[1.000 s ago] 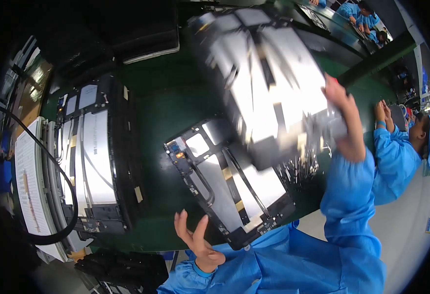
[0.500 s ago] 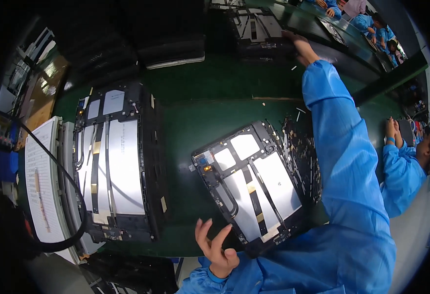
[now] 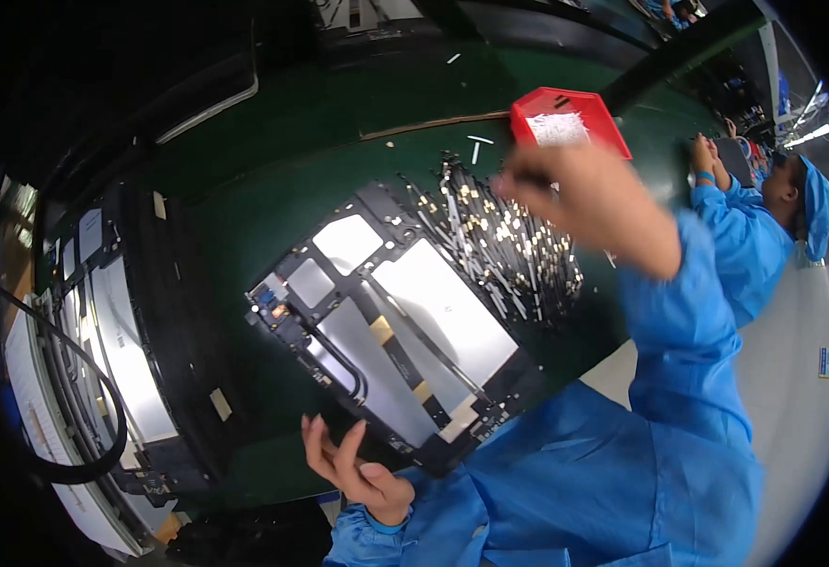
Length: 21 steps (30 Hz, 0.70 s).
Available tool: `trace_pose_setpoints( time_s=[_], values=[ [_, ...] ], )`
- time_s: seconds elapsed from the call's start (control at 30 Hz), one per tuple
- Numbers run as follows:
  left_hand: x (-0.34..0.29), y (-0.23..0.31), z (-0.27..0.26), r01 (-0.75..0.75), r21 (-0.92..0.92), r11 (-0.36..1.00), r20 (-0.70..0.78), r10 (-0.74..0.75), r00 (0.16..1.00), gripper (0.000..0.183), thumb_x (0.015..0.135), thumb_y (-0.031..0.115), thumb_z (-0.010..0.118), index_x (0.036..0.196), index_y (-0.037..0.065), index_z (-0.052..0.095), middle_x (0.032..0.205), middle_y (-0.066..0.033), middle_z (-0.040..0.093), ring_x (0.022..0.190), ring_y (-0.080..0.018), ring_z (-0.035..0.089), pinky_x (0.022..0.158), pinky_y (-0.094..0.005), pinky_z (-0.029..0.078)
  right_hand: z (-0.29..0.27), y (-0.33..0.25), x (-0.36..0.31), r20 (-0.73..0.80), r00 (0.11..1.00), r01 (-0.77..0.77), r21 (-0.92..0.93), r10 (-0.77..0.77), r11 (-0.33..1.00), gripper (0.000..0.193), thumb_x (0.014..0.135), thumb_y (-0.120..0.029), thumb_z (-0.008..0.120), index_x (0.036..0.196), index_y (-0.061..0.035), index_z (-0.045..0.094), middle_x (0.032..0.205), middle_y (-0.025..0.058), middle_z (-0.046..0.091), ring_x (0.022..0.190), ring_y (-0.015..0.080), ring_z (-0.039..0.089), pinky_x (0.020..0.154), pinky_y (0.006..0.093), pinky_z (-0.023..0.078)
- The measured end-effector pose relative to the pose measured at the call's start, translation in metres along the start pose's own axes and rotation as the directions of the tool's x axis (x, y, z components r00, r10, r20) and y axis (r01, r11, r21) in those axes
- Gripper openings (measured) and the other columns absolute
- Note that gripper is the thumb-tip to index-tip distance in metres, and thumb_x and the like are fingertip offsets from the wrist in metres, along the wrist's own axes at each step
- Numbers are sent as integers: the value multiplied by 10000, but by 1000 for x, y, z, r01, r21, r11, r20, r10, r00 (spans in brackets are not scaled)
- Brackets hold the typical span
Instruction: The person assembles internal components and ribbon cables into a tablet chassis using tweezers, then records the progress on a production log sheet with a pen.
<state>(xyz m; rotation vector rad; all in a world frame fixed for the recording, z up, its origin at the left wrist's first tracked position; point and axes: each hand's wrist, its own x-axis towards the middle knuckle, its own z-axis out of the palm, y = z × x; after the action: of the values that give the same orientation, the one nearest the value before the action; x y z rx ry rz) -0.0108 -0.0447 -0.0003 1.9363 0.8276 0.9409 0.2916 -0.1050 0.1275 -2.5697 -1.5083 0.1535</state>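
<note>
An opened tablet-like device, black-framed with silver plates, flat ribbon cables and gold tape strips, lies tilted on the green table before me. My left hand is at its near left edge, fingers spread and holding nothing; whether they touch the frame I cannot tell. Above a loose heap of thin black and silver strips, right of the device, my right hand is bent and blurred by motion. Something dark shows by its fingertips, too smeared to name.
A red bin with white slips stands beyond my right hand. Stacked similar devices are at left, beside paper sheets and a looping black cable. A co-worker in blue sits at right.
My right hand has come back from a far device stack to above the strip heap. The view has swung right, bringing the red bin into sight. My left hand stays by the device.
</note>
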Motion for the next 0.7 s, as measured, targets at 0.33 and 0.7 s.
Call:
trace_pose_setpoints(
  time_s=[0.33, 0.7],
  values=[
    [-3, 7, 9, -37, 9, 999, 68, 36, 997, 287, 914, 202, 395, 1010, -26, 541, 1287, -213, 307, 1237, -387, 297, 986, -456, 293, 59, 38, -96, 262, 917, -375, 303, 302, 876, 192, 735, -127, 533, 713, 64, 539, 635, 235, 536, 592, 343, 550, 567, 408, 421],
    [2, 35, 12, -98, -95, 991, -128, 85, 988, 271, 902, 172, 479, 1008, -64, 558, 1157, -240, 473, 1033, -341, 474, 885, -405, 371, 45, 24, -120, -164, 926, -247, 417, 340, 875, 163, 771, -147, 587, 847, -7, 624, 678, 181, 592, 623, 319, 586, 577, 386, 467]
  ],
)
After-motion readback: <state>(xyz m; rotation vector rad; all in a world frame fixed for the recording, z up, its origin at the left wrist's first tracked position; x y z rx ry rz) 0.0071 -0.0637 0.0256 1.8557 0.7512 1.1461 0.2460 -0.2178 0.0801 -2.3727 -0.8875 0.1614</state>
